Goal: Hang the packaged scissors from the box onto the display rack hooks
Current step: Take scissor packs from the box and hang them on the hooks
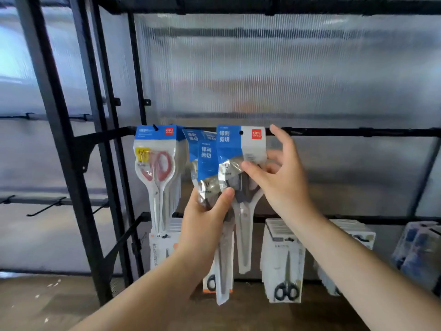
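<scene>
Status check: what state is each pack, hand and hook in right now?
Red-handled scissors pack: hanging on a hook.
Front blue-topped scissors pack: pinched by right hand, not clearly hooked.
Blue-topped pack bundle: gripped by left hand.
Black wire side hooks: bare.

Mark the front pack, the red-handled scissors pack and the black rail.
Front pack (226, 144): head view, blue header.
Red-handled scissors pack (156, 173): head view, handle area.
Black rail (358, 132): head view, bare bar.

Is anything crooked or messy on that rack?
Yes, a bit. The bunch of blue-topped packs gripped by the left hand leans sideways, fanned out rather than hanging flat. The front pack pinched by the right hand sits straighter at the rail. The red-handled scissors pack beside them hangs straight on its hook.
</scene>
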### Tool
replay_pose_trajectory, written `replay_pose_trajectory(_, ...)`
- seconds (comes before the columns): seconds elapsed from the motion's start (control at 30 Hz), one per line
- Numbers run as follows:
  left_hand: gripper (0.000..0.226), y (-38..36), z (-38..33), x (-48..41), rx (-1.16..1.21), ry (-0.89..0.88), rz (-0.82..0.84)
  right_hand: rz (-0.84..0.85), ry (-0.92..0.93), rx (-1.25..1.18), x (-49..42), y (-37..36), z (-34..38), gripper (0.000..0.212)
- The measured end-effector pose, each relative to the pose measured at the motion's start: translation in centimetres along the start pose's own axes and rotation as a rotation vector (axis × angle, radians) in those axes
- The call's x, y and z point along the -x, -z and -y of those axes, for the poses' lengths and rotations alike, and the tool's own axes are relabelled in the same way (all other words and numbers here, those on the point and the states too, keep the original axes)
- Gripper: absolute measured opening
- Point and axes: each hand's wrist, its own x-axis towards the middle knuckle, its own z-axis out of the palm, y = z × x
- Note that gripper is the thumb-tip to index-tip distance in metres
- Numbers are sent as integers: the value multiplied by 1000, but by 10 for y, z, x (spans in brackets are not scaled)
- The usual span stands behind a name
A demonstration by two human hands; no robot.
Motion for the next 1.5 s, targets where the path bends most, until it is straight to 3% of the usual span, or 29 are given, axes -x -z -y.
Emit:
replay_pose_trajectory(0.07, 21, 3, -6, -3, 32, 1, -43, -10, 33, 0, -9, -7, 2, 72)
replay_pose_trajectory(0.2, 20, 12, -20, -9, 161, 16, -131, -15, 56, 71, -26, -19, -7, 52)
replay_pose_trajectory(0.37, 20, 23, -24, -15, 134, -81, -186, 6, 5, 126, -41, -34, -19, 55)
replay_pose_trajectory(1.07, 24, 24, -24, -30, 204, -76, -101, -11, 41, 364, -50, -44, -21, 64)
replay_pose_trajectory(1.23, 22, 22, -24, -31, 98, -106, -120, 2, 39, 375, -57, -44, -15, 64)
replay_pose_trajectory(1.5, 22, 19, -30, -33, 146, -112, -90, 31, 42, 373, -57, -52, -15, 62)
